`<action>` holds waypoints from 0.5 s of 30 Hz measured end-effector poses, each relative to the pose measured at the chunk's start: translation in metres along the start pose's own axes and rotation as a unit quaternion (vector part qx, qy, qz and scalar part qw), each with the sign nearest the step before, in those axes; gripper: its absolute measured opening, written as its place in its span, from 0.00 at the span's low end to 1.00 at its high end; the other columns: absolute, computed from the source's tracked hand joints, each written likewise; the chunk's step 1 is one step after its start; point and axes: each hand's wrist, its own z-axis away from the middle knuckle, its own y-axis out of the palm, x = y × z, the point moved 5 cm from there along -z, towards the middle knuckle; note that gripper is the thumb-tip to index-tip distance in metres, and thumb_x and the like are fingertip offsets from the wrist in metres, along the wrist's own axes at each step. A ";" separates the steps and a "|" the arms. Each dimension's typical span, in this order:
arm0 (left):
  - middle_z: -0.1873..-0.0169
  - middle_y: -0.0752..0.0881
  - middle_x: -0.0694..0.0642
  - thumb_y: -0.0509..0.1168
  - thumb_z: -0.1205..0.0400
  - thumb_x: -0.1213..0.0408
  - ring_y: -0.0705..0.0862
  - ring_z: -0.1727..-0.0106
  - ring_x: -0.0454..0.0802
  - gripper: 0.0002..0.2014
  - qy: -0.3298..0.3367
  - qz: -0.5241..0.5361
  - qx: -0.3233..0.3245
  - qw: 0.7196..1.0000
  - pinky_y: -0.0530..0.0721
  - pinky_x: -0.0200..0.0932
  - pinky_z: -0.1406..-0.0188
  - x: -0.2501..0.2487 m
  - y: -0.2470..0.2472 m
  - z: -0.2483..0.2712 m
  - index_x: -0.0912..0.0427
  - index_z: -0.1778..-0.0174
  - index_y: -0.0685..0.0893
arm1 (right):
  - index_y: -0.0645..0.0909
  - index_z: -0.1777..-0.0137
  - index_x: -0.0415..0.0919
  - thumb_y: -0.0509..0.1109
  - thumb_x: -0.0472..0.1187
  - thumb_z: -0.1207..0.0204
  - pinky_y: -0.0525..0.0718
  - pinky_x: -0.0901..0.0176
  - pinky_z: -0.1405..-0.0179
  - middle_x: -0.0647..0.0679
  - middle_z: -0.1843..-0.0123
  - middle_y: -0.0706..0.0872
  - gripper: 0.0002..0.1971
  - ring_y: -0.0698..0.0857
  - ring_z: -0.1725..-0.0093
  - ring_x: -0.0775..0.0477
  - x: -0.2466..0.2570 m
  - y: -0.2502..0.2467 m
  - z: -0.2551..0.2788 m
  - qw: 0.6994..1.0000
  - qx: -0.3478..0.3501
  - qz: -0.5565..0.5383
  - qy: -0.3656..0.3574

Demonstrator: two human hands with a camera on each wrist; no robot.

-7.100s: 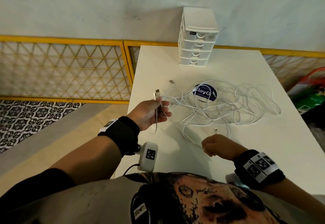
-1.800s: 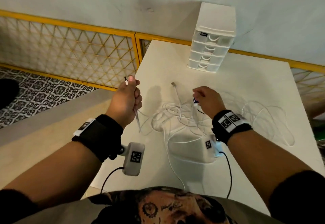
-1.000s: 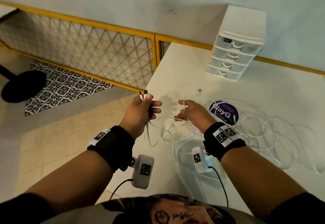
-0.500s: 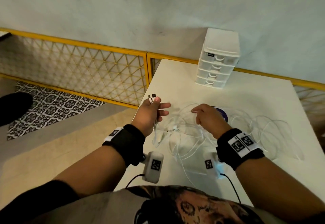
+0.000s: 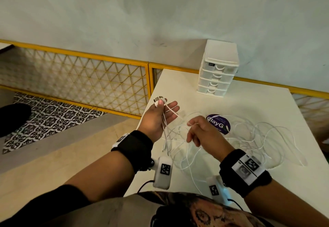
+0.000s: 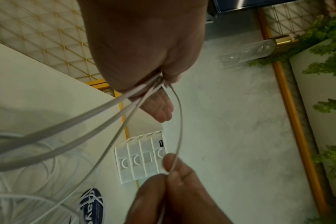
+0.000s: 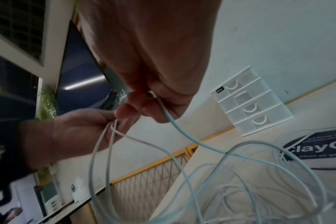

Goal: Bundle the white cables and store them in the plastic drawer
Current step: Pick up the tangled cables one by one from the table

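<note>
- Far left, beyond the table edge, a yellow lattice railing (image 5: pixel 89 82) runs along the wall, with a patterned floor mat (image 5: pixel 53 118) below it.
- The left hand (image 5: pixel 158 119) is raised over the table's left edge, palm up. Its thumb clamps the plug ends of several white cables (image 5: pixel 249 137) against the base of the fingers, while the other fingers lie straight and spread. The strands hang down from the palm to the tabletop.
- The right hand (image 5: pixel 204 134), just right of the left, pinches one cable strand between thumb and forefinger; the remaining fingers are loosely curled. That strand arcs across to the left hand's grip.
- The rest of the cables lie in loose tangled loops on the white table (image 5: pixel 178 87), spreading from under the hands toward the right.
- A round dark-blue sticker (image 5: pixel 218 124) sits on the table beneath the loops, just beyond the right hand.
- The plastic drawer (image 5: pixel 218 69), a small white four-tier unit, stands at the far edge against the wall, all tiers closed.
</note>
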 end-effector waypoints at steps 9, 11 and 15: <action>0.75 0.72 0.47 0.54 0.11 0.56 0.68 0.81 0.40 0.10 -0.019 -0.058 -0.020 0.998 0.72 0.34 0.79 -0.003 -0.014 0.003 0.57 0.50 0.77 | 0.79 0.59 0.47 0.64 0.49 0.19 0.79 0.64 0.65 0.51 0.73 0.85 0.10 0.79 0.74 0.57 -0.020 0.018 -0.002 0.985 0.122 0.117 0.027; 0.76 0.70 0.47 0.53 0.11 0.56 0.63 0.82 0.40 0.11 -0.035 -0.071 -0.043 0.996 0.65 0.33 0.82 0.004 -0.028 0.006 0.56 0.53 0.76 | 0.82 0.64 0.45 0.65 0.51 0.20 0.81 0.61 0.61 0.51 0.72 0.85 0.14 0.81 0.73 0.58 -0.031 0.012 -0.004 0.983 0.122 0.128 0.043; 0.76 0.68 0.48 0.53 0.11 0.57 0.61 0.82 0.40 0.10 -0.052 -0.080 -0.089 0.991 0.61 0.34 0.83 0.013 -0.057 0.017 0.56 0.55 0.75 | 0.84 0.63 0.45 0.66 0.47 0.21 0.84 0.44 0.48 0.51 0.66 0.89 0.12 0.86 0.63 0.52 -0.051 -0.006 -0.022 0.994 0.017 0.099 0.046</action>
